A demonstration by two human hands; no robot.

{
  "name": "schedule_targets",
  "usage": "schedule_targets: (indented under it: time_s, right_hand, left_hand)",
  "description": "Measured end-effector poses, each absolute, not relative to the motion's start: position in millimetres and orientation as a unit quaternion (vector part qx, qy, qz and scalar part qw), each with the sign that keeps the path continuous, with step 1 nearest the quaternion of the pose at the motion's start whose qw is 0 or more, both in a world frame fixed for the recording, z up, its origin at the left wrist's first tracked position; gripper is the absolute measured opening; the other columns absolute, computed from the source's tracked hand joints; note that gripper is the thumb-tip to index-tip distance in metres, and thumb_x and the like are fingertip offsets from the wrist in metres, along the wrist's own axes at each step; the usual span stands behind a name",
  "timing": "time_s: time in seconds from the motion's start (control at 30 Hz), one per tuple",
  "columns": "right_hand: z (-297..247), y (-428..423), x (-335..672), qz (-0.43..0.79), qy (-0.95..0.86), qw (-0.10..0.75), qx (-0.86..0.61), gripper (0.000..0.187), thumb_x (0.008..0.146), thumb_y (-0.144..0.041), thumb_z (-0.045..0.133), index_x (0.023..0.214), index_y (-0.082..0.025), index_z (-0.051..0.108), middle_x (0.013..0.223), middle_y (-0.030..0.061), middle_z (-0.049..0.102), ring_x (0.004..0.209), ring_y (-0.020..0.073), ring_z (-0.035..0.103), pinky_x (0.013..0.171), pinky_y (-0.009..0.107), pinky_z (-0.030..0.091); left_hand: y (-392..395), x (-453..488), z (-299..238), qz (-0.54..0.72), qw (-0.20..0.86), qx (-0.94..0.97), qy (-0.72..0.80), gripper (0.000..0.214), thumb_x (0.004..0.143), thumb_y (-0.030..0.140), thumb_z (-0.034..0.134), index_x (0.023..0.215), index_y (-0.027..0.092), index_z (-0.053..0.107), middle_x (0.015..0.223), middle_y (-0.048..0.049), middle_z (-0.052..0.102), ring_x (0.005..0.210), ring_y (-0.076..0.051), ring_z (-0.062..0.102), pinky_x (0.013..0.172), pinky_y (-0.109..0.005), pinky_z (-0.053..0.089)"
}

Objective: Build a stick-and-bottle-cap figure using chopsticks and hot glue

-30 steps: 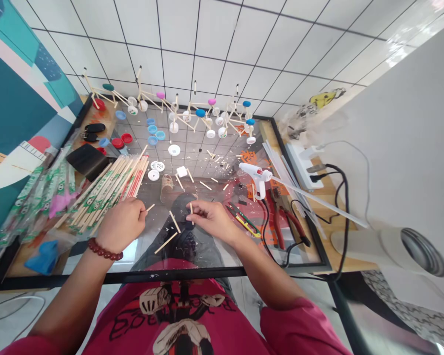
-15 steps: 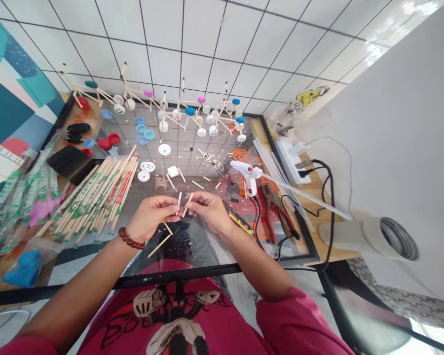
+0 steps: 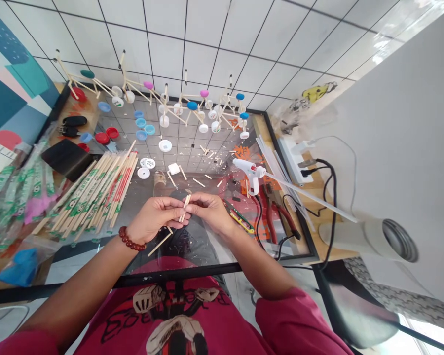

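My left hand (image 3: pixel 163 214) is closed, pinching a short wooden stick between thumb and fingers. A second short stick is pinched by my right hand (image 3: pixel 206 211), also closed. The two short sticks (image 3: pixel 185 207) lie side by side, nearly upright in view, against each other as far as I can see. Below my left hand, a bent piece of joined sticks (image 3: pixel 160 244) rests on the glass tabletop (image 3: pixel 140 264), its upper end partly hidden. Just beyond the hands are a white block (image 3: pixel 173 169) with small sticks beside it and loose stick pieces (image 3: pixel 199 182).
A white glue gun (image 3: pixel 250 173), red-handled pliers (image 3: pixel 270 217) and a yellow cutter (image 3: pixel 242 223) lie at right. Wrapped chopsticks (image 3: pixel 92 197) are heaped at left. Bottle caps (image 3: pixel 141 123) and several stick-and-cap models (image 3: pixel 192 105) stand along the back. A power strip (image 3: pixel 294 160) sits at the right edge.
The hands have come together, and the two short sticks, apart before, are now side by side. The view has shifted slightly; the tabletop things look unmoved.
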State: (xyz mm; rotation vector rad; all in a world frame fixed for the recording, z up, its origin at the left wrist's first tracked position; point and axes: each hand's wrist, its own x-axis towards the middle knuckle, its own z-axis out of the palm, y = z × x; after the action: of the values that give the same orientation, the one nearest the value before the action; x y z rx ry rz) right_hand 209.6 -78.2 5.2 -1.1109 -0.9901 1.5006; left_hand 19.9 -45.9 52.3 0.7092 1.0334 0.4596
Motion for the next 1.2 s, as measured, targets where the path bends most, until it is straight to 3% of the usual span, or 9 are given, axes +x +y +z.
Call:
schedule_targets:
  time_s: [0.13,0.3,0.83,1.2]
  right_hand:
    - [4.6,-77.2,209.3,0.605,-0.399,0.502,-0.471,0.042,0.070,-0.060,0.096,0.085,-0.023,0.085,0.084,0.0022,0.075,0.074,0.0156,0.063,0.071,0.032,0.053]
    - [7.0,-76.7,205.7,0.593,-0.393,0.516,-0.477,0.042,0.066,-0.062,0.098,0.076,-0.024,0.084,0.076,0.0002,0.072,0.073,0.0151,0.062,0.073,0.031,0.053]
    - [5.9,-79.6,205.9,0.555,-0.442,0.514,-0.482,0.034,0.076,-0.058,0.093,0.082,-0.026,0.085,0.085,0.0035,0.077,0.084,0.0193,0.069,0.084,0.036,0.055]
    - [11.4,-79.2,204.5,0.567,-0.444,0.496,-0.485,0.041,0.073,-0.061,0.093,0.081,-0.023,0.082,0.084,0.0027,0.074,0.073,0.0165,0.066,0.074,0.034,0.058]
  left_hand:
    - [-48.7,19.8,52.2,0.215,0.783,0.332,0.480,0.047,0.053,0.037,0.107,0.084,0.013,0.081,0.077,-0.0094,0.083,0.069,-0.019,0.081,0.060,-0.021,0.064]
    - [-50.7,19.4,50.7,0.182,0.796,0.331,0.473,0.045,0.060,0.042,0.104,0.085,0.012,0.083,0.081,-0.0116,0.084,0.068,-0.019,0.080,0.060,-0.023,0.064]
    - [-55.3,20.7,51.4,0.184,0.790,0.339,0.476,0.044,0.062,0.042,0.104,0.085,0.012,0.082,0.079,-0.0129,0.083,0.067,-0.020,0.079,0.060,-0.024,0.063]
    - [-56.7,20.5,50.4,0.171,0.782,0.364,0.477,0.039,0.069,0.042,0.099,0.085,0.012,0.080,0.082,-0.0135,0.083,0.068,-0.020,0.079,0.065,-0.028,0.065]
